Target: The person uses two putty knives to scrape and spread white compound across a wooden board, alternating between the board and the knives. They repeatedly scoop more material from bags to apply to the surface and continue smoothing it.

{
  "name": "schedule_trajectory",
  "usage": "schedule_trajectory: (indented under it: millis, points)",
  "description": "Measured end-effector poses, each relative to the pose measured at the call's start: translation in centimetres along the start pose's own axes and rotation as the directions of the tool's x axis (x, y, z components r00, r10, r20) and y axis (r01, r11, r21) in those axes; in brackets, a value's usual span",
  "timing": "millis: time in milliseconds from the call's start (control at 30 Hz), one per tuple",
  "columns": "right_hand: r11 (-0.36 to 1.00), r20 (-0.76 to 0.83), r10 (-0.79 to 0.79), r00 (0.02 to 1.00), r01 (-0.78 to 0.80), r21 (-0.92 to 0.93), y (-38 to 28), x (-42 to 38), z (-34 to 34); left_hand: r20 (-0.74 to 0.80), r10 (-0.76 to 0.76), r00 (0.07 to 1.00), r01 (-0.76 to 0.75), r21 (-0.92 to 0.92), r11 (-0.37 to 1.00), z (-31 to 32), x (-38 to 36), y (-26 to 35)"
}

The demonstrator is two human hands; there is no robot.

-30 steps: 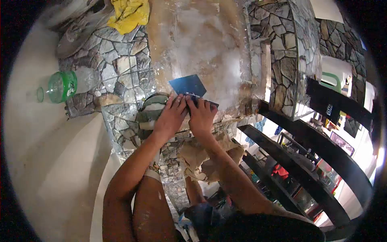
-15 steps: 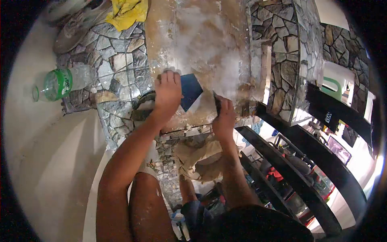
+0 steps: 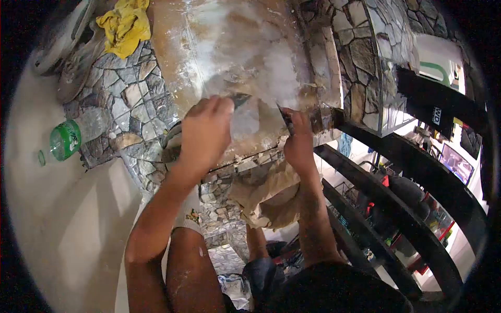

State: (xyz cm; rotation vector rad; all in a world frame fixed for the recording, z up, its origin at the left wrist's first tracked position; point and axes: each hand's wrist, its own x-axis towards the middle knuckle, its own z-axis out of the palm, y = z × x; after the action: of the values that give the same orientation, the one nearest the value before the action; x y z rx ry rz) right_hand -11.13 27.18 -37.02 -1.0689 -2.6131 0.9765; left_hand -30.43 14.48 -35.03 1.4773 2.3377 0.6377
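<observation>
My left hand (image 3: 207,128) is closed on a dark flat piece (image 3: 239,99), tilted with its edge above the worn brown board (image 3: 240,57). My right hand (image 3: 298,136) grips a thin dark blade-like piece (image 3: 285,116), held upright near the board's right front part. Between the hands the board shows whitish patches. A crumpled tan paper bag (image 3: 269,195) hangs below the board's front edge, beside my right forearm.
A green-labelled bottle (image 3: 66,140) lies at the left, with a yellow cloth (image 3: 125,27) and shoes (image 3: 78,73) beyond. Stone-patterned tiles (image 3: 117,88) flank the board. Black slats (image 3: 386,195) run along the right; a person's leg (image 3: 257,242) shows below.
The view has shifted. My left hand has lifted from lying flat beside the blue piece, and the dark piece in it now stands tilted. My right hand still holds its piece.
</observation>
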Motion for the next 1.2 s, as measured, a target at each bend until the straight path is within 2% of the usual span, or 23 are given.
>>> schedule_trajectory:
  millis: [33,67,167,267,367,400,500,667,833,933,1033,1067,1167,1200]
  points:
    - [1.0,0.012,0.016,1.0,-0.016,0.02,0.1,-0.2,-0.3,-0.101,0.147,0.984,-0.132,0.145,0.981,0.1,-0.9,0.7]
    - [0.999,0.025,0.028,0.999,-0.029,0.039,0.1,-0.3,-0.5,0.025,0.183,0.983,-0.184,0.177,0.967,0.0,-1.8,1.4]
    - [0.998,0.049,-0.02,0.999,0.023,-0.059,0.6,-0.6,-0.6,0.148,0.246,0.958,-0.273,0.204,0.94,3.9,-5.4,1.9]
    - [0.982,0.103,-0.031,0.994,0.05,-0.182,-1.0,-0.2,0.1,0.33,0.302,0.894,-0.35,0.094,0.932,6.8,-7.7,0.8]
    - [0.93,0.09,-0.209,0.974,0.226,-0.291,-2.1,0.2,3.1,0.227,0.162,0.96,-0.234,0.338,0.912,7.5,-7.1,-1.0]
    - [0.884,0.163,-0.18,0.97,0.232,-0.407,-2.6,0.0,4.1,0.246,0.156,0.957,-0.239,0.356,0.903,7.5,-6.8,-1.7]
    - [0.825,0.218,-0.286,0.933,0.355,-0.439,-2.0,-0.7,7.9,0.271,0.162,0.949,-0.258,0.371,0.892,7.4,-6.6,-3.3]
    - [0.846,0.099,-0.277,0.956,0.291,-0.447,-2.3,-0.7,9.5,0.191,0.224,0.956,-0.268,0.248,0.931,8.0,-7.0,-4.9]
    - [0.842,0.001,-0.221,0.975,0.191,-0.505,-2.7,3.2,10.5,0.242,0.233,0.942,-0.286,0.213,0.934,7.6,-7.0,-5.2]
    - [0.824,0.081,-0.184,0.98,0.199,-0.53,-3.4,-0.8,10.5,0.202,0.253,0.946,-0.294,0.209,0.933,7.7,-6.6,-5.8]
    - [0.839,0.102,-0.18,0.978,0.206,-0.503,-3.7,-0.8,9.7,0.216,0.25,0.944,-0.293,0.199,0.935,7.6,-6.9,-5.6]
    - [0.781,0.113,-0.222,0.968,0.246,-0.574,-3.6,0.5,9.5,0.235,0.244,0.941,-0.292,0.197,0.936,7.4,-6.9,-5.5]
    - [0.845,0.039,-0.188,0.981,0.182,-0.503,-3.9,5.4,9.5,0.247,0.253,0.935,-0.31,0.224,0.924,7.7,-7.3,-5.6]
    - [0.821,0.073,-0.154,0.985,0.169,-0.545,-4.2,5.3,9.7,0.24,0.266,0.933,-0.324,0.243,0.914,7.8,-7.1,-5.8]
